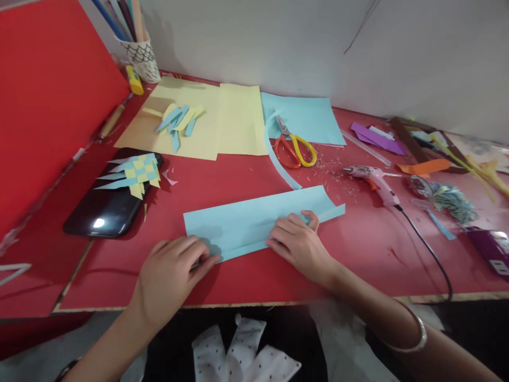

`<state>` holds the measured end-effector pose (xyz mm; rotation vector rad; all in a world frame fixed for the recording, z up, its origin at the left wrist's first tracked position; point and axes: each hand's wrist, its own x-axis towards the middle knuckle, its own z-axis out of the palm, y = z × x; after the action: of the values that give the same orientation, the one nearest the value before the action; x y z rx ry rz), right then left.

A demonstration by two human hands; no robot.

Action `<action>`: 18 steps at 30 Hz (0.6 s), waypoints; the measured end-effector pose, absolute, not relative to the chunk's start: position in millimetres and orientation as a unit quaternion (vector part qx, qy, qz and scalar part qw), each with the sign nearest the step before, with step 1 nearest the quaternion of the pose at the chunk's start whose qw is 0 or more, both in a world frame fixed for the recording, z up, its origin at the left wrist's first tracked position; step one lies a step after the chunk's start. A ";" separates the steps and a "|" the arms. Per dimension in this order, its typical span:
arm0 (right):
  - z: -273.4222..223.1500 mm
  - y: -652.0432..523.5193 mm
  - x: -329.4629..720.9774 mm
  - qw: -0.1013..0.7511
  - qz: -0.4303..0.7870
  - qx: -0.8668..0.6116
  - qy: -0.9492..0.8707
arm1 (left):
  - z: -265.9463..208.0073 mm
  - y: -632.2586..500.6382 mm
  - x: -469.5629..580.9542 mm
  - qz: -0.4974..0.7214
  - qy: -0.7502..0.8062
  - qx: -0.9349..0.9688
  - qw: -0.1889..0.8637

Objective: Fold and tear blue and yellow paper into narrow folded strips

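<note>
A sheet of light blue paper (246, 215) lies in front of me on the red table, its near edge folded up in a narrow strip. At the sheet's left end, my left hand (175, 270) pinches the folded edge with curled fingers. My right hand (298, 241) grips the same fold right of the middle, fingers bent over it. Past the right hand, the end of the folded strip (334, 212) sticks out. A curved blue paper strip (278, 164) lies just behind the sheet, near scissors (292, 146) with one red and one yellow handle.
Left, a black phone (103, 212) carries a woven blue-yellow paper piece (139, 172). Yellow sheets (238, 122) with cut strips (178, 119) and a blue sheet (310, 114) lie behind. A pink glue gun (371, 178), its cord (429, 249) and a wooden tray (417, 146) are right.
</note>
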<state>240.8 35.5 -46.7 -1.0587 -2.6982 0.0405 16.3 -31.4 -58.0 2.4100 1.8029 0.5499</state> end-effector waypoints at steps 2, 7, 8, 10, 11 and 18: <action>-47.0 35.7 241.0 0.120 0.016 -0.363 -0.924 | -59.6 -35.9 11.2 0.191 0.604 0.772 0.051; -48.2 36.4 241.0 0.120 0.022 -0.364 -0.923 | -63.0 -43.7 3.4 0.215 0.631 0.743 0.055; -48.1 36.5 240.9 0.120 0.023 -0.364 -0.923 | -63.5 -44.1 2.6 0.216 0.632 0.743 0.055; -46.9 36.1 240.5 0.121 0.026 -0.367 -0.922 | -64.1 -43.7 1.9 0.217 0.627 0.746 0.057; -45.9 35.6 239.9 0.122 0.028 -0.370 -0.921 | -64.1 -43.0 2.2 0.217 0.622 0.750 0.057; -38.8 28.4 224.5 0.135 0.055 -0.316 -0.938 | -60.1 -32.9 16.1 0.214 0.566 0.795 0.039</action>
<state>224.5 28.4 -38.8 -0.9151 -2.7170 0.1579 16.1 -32.9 -60.1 2.4375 1.7367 0.6560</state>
